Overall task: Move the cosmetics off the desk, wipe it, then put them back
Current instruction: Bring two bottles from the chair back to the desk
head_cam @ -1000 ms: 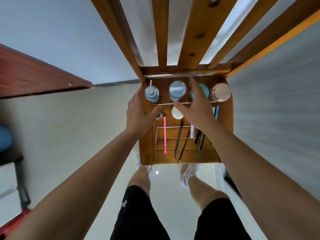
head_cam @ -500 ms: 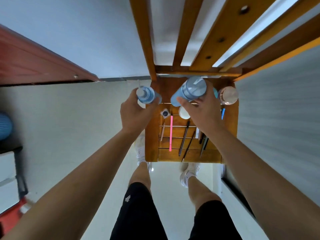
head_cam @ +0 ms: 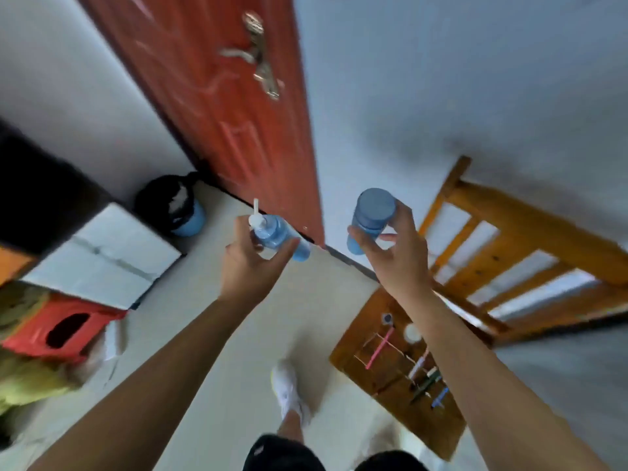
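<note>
The left grip (head_cam: pixel 251 266) holds a translucent blue pump bottle (head_cam: pixel 273 232), the right grip (head_cam: pixel 401 263) a smooth blue cylindrical bottle (head_cam: pixel 373 212).

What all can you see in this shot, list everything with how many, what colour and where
pump bottle: one, blue with white pump, in the left hand
capped bottle: one, blue, in the right hand
desk: one, brown wood, lower right
pink stick: one, pink, on the desk
round jar: one, white, on the desk
pencils: several, mixed colours, desk's near end
door: one, red, upper left
slatted frame: one, orange wood, right
box: one, white, left
stool: one, red, lower left
bin: one, blue, black liner, beside the door
shoe: one, white, bottom centre
left hand: one, grips the pump bottle
right hand: one, grips the capped bottle
</note>
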